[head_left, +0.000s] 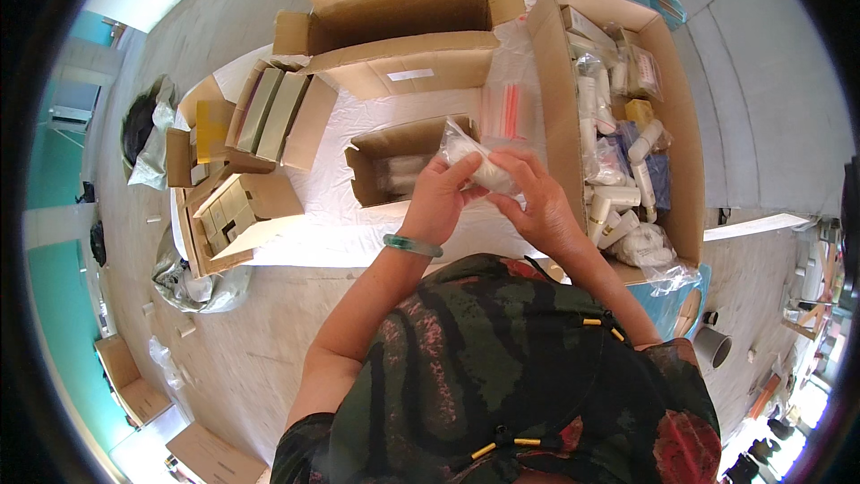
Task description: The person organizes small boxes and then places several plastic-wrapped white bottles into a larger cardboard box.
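Between my two hands is a clear plastic bag (491,176) with something white inside, which I cannot make out further. My left hand (439,197), with a green bangle at the wrist, pinches the bag from its left side. The fingers of my right hand (540,206) close on its right side. Just beyond and left of the hands stands a small open cardboard box (365,170) with clear-wrapped items in it. A stack of clear bags with red strips (509,112) lies on the white-covered table (345,237), past my right hand.
At the right stands a long cardboard box (560,125) full of white bottles and bagged items. A large open carton (349,67) stands at the back. Leftward are a box of flat green boxes (285,112) and one of small cream boxes (231,213). Sacks (202,282) lie on the floor.
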{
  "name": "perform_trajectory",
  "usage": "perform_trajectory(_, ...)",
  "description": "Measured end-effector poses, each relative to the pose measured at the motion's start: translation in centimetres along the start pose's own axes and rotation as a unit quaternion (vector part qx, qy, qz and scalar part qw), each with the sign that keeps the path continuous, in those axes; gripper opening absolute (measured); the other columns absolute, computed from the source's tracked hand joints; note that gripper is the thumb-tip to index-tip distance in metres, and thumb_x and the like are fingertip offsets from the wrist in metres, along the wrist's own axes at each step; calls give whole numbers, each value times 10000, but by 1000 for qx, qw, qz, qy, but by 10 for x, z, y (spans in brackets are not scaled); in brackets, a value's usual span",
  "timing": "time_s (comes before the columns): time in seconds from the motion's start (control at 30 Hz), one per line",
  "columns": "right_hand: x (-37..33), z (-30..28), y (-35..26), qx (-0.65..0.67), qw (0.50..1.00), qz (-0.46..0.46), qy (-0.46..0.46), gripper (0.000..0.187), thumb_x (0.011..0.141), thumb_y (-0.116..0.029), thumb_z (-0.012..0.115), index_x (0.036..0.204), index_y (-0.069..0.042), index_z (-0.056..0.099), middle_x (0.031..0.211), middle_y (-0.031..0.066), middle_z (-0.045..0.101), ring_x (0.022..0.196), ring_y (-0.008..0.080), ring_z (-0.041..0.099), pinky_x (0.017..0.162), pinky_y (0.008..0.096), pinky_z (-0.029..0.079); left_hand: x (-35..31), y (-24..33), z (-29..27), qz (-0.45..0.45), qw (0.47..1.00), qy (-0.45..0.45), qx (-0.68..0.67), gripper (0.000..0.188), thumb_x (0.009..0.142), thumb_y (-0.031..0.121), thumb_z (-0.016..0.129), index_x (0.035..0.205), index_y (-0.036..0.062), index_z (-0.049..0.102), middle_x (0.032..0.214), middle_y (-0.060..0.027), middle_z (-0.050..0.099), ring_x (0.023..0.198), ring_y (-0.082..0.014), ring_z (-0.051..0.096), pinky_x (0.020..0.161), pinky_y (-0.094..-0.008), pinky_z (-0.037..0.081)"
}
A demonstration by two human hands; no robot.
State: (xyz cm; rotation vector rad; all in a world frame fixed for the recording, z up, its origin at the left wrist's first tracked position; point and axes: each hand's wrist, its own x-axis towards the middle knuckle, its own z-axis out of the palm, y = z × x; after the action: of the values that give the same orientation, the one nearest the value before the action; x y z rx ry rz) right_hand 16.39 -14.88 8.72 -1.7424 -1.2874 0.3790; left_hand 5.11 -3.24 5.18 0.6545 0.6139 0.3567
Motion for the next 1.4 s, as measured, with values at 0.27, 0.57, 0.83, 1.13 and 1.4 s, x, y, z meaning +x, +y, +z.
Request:
perform_trajectory(0.27, 2, -8, 21, 208, 961, 158, -86, 241, 844, -51, 590, 1085, -49, 600, 909, -5, 578, 800, 72, 503, 712, 207, 422, -9, 25, -14, 24, 993, -50, 102, 312, 841, 104, 590, 1140, 56, 516, 1169, -91, 539, 997, -187, 571, 767, -319, 518)
perform_trajectory(0.57, 15, -2, 34, 283, 927, 232, -77, 182, 884, -117, 553, 1014, -16, 630, 819, 9, 599, 738, 64, 512, 671, 206, 425, -26, 58, -15, 156, 866, -77, 469, 407, 742, 55, 683, 1122, 96, 544, 1191, -55, 546, 1050, -159, 526, 838, -313, 463)
perform_trajectory(0.83, 55, 13, 20, 334, 919, 192, -82, 215, 899, -162, 537, 1049, -27, 611, 814, 3, 584, 705, 75, 533, 656, 220, 438, -26, 96, -10, 369, 613, -62, 696, 389, 691, 79, 698, 1069, 89, 602, 1066, -98, 618, 953, -274, 581, 820, -340, 479)
perform_trajectory(1.13, 38, 22, 18, 331, 914, 221, -82, 284, 915, -185, 510, 1139, -11, 534, 950, 71, 618, 772, 114, 579, 714, 237, 454, -4, 115, -88, 270, 717, 80, 637, 321, 774, 139, 643, 1080, 70, 579, 1021, -126, 627, 924, -274, 601, 789, -331, 470)
perform_trajectory(1.4, -6, 21, 42, 286, 909, 295, -75, 259, 901, -159, 522, 1113, -12, 547, 951, 82, 616, 798, 133, 575, 733, 266, 458, 54, 38, -158, 72, 573, -65, 814, 267, 714, 65, 563, 979, 66, 593, 890, -195, 628, 855, -373, 597, 744, -422, 475)
